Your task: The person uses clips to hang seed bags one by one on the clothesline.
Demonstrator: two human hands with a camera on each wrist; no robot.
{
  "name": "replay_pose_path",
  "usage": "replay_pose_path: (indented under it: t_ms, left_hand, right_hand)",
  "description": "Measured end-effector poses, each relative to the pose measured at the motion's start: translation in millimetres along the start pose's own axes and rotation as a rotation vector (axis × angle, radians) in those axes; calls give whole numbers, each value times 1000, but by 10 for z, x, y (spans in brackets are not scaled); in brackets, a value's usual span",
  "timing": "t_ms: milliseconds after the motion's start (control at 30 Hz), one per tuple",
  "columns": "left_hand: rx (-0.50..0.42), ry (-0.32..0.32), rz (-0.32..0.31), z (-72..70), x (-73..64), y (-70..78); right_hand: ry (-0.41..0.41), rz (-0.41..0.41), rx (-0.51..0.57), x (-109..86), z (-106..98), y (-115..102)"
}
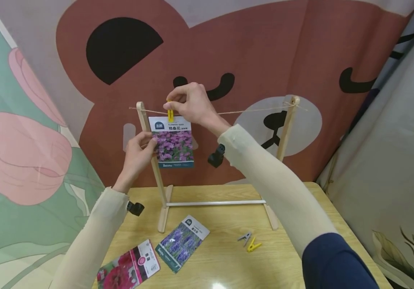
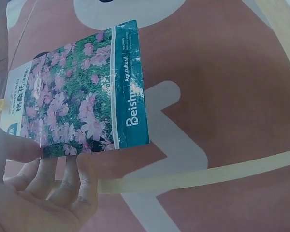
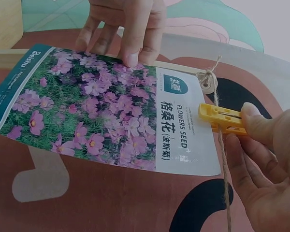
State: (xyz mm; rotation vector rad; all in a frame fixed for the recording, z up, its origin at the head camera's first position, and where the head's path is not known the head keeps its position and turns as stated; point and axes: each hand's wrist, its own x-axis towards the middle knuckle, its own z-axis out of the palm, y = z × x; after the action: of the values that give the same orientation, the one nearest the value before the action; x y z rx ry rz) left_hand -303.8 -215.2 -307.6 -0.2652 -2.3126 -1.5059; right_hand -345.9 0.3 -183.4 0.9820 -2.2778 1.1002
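Right wrist: pink-flowered, teal-edged packet pinched by left grip; right grip pinches yellow clip.

Three flower seed packets, one pink-flowered, one purple-flowered and one red-flowered, share the scene with three clothespins, two yellow and one gray. Also seen are one length of twine, two wooden posts, two wooden feet, one white crossbar, two wrist cameras, one wood-grain table and two hands, one left and one right.
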Motion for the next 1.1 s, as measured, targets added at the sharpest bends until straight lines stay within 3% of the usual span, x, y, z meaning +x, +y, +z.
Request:
replay_pose_path:
  t_ms: [1100]
  left_hand:
    - [-13,15,4,31,15,39]
  right_hand:
    - [-33,5,5,-23,-26,-21]
